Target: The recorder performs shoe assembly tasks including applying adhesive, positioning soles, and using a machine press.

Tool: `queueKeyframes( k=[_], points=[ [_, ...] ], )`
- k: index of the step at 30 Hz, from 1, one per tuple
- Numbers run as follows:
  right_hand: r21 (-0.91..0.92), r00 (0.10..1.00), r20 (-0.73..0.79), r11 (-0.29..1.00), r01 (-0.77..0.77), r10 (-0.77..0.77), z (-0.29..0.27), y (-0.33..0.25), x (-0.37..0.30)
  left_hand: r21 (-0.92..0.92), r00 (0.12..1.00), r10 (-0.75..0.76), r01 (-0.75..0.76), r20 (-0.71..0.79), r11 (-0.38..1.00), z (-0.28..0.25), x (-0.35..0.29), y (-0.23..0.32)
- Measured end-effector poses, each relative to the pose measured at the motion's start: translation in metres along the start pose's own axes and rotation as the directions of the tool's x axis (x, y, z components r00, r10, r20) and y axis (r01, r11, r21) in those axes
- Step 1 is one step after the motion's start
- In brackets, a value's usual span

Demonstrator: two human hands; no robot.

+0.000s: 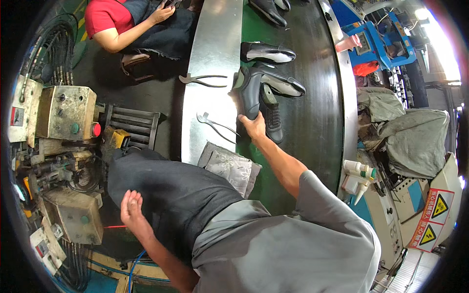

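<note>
My right hand (254, 128) reaches forward over the conveyor and grips the toe end of a black shoe (250, 93). Beside that shoe lies a black lace-up shoe (271, 115), close to my fingers. Another black shoe (281, 80) with a pale underside rests on its side just beyond. My left hand (134, 210) hangs by my dark trousers with its fingers loosely extended, holding nothing. Two metal pincers, a farther one (202, 80) and a nearer one (217, 126), lie on the steel ledge (211, 49) left of the belt.
A folded grey patterned cloth (229, 168) lies at the ledge's near end. More shoes (267, 52) sit farther along the dark belt (317, 117). Machine control boxes (66, 112) stand at left. A seated person (124, 29) is at upper left. Bottles (359, 171) stand right of the conveyor.
</note>
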State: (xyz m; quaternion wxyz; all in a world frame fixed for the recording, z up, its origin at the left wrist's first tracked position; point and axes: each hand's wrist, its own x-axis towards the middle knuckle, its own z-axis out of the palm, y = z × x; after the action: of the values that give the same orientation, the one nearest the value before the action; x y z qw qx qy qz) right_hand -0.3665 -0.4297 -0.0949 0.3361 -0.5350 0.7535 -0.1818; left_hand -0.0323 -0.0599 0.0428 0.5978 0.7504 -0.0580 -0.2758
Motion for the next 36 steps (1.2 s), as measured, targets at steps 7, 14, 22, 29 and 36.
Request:
queueKeyframes(
  k=[7, 14, 22, 29, 36],
  points=[
    [0.666, 0.812, 0.577, 0.625, -0.408, -0.085, -0.09, -0.002, -0.008, -0.076, 0.946, 0.045, -0.021, 0.32, 0.997, 0.083, 0.012, 0.003],
    [0.219, 0.615, 0.376, 0.712, 0.667, -0.693, -0.142, -0.086, -0.133, -0.447, 0.767, -0.11, 0.477, 0.632, 0.757, 0.198, 0.054, 0.068],
    [0.439, 0.378, 0.863, 0.868, -0.233, -0.335, -0.031, -0.146, -0.252, -0.692, 0.949, 0.014, 0.22, 0.315, 0.687, 0.113, 0.065, 0.053],
    [0.348, 0.19, 0.855, 0.805, 0.48, -0.483, 0.018, -0.155, -0.271, -0.064, 0.942, 0.335, -0.334, 0.008, 0.94, -0.014, 0.034, 0.036],
    [0.341, 0.004, 0.914, 0.771, 0.538, -0.406, 0.023, -0.162, -0.259, 0.369, 0.849, 0.52, -0.515, 0.092, 0.774, -0.052, 0.026, 0.036]
  ],
)
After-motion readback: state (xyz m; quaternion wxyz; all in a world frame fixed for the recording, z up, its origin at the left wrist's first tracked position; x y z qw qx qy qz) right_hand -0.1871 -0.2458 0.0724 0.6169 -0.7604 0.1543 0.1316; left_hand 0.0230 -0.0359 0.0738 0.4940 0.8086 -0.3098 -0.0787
